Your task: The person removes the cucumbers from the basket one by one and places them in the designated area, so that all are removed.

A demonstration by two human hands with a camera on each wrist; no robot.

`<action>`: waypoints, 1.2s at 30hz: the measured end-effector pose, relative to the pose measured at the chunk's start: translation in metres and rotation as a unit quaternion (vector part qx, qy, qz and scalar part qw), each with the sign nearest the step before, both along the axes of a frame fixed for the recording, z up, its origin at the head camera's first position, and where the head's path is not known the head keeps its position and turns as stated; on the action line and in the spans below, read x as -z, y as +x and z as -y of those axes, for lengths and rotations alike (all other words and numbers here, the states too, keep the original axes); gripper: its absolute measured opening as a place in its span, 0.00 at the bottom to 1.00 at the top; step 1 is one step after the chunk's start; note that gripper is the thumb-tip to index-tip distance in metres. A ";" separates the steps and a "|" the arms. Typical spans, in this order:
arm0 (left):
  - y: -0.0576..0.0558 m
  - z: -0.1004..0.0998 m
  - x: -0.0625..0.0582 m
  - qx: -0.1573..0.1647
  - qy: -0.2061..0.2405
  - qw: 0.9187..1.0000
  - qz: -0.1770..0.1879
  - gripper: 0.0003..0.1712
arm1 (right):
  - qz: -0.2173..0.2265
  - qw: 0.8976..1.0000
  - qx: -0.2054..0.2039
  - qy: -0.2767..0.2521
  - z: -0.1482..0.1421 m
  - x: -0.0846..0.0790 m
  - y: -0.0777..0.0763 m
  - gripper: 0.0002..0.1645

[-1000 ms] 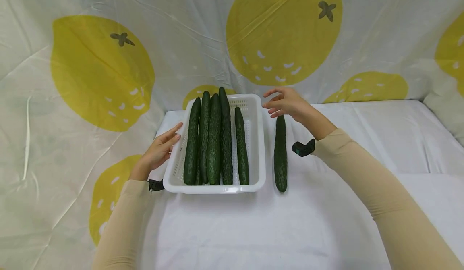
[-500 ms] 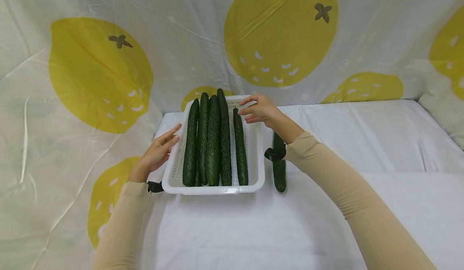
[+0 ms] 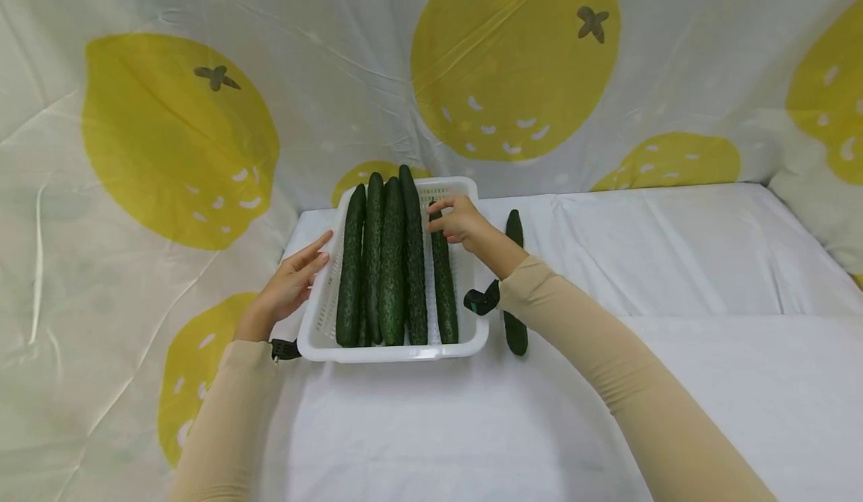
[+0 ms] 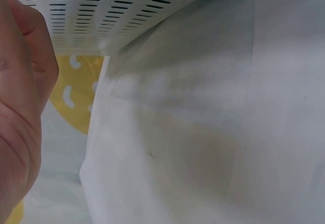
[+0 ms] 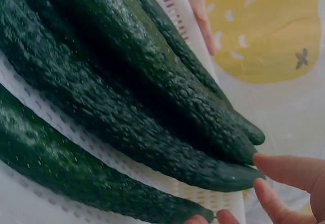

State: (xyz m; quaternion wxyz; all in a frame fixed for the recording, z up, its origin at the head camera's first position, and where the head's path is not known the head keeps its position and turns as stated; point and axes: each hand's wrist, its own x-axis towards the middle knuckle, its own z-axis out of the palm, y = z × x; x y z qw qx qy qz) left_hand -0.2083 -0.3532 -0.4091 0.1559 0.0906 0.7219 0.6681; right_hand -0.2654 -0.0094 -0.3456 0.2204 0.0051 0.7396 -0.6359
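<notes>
A white plastic basket (image 3: 391, 354) with slotted walls holds several dark green cucumbers (image 3: 392, 285) side by side, their far ends leaning on the back rim. Apart from them, at the basket's right, lies a shorter cucumber (image 3: 444, 292). My right hand (image 3: 461, 221) is over its far end, fingers spread and loosely bent; in the right wrist view the fingertips (image 5: 271, 196) are close to the cucumber ends. My left hand (image 3: 290, 285) lies along the basket's left wall with its fingers extended, and the left wrist view shows it beside the slotted side (image 4: 117, 10).
One more cucumber (image 3: 515, 337) lies on the white cloth (image 3: 431, 427) just right of the basket, partly hidden by my right forearm. Behind the table hangs a curtain (image 3: 337, 75) printed with yellow lemons. Each wrist wears a black band (image 3: 285, 349).
My right hand has moved left from above the cucumber outside to over the shorter cucumber in the basket, coming lower. The left hand keeps its place at the basket's side.
</notes>
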 end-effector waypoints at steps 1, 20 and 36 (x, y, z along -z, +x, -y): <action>0.000 0.000 0.000 0.000 0.000 1.000 0.002 0.33 | 0.002 1.000 0.001 0.001 0.001 0.002 0.000 0.26; -0.001 0.000 0.002 0.004 0.020 1.000 -0.006 0.32 | 0.070 0.997 0.016 0.010 0.015 0.023 -0.002 0.30; -0.002 0.000 0.003 -0.006 0.024 1.000 0.005 0.31 | 0.125 0.992 0.023 -0.019 0.018 0.032 -0.001 0.28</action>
